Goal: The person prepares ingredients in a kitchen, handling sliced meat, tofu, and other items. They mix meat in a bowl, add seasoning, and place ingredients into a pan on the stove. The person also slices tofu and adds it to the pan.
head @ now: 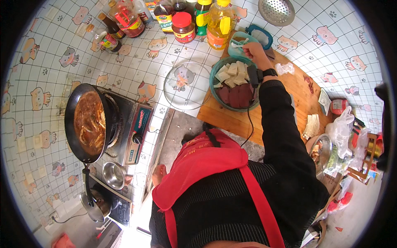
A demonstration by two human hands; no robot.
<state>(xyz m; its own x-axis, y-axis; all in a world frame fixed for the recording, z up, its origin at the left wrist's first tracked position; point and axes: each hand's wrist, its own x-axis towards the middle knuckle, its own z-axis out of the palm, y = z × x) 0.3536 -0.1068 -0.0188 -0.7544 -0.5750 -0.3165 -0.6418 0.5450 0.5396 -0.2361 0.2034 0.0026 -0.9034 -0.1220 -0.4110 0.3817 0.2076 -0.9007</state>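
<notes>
My right hand (256,55) pinches the handle of a small white spoon (238,45) over an open teal seasoning box (233,52), whose lid (261,34) is flipped back. Just below my wrist, a green bowl (214,90) holds white tofu pieces (233,72) and dark red blocks (238,95), probably blood curd. Down by the red apron (211,158), part of my left hand (159,173) shows near the counter edge; its fingers are mostly hidden. Off to the left, a black wok (70,124) of reddish-brown stew (90,124) sits tilted in view on a gas stove (136,133).
A clear glass lid (186,100) lies on the tiled counter. Sauce and oil bottles (218,28) line the back. A steel bowl (114,175) and a lidded pot (93,209) are lower left. Enoki mushrooms (311,125) lie on the wooden board (214,116), near a metal bowl (325,148).
</notes>
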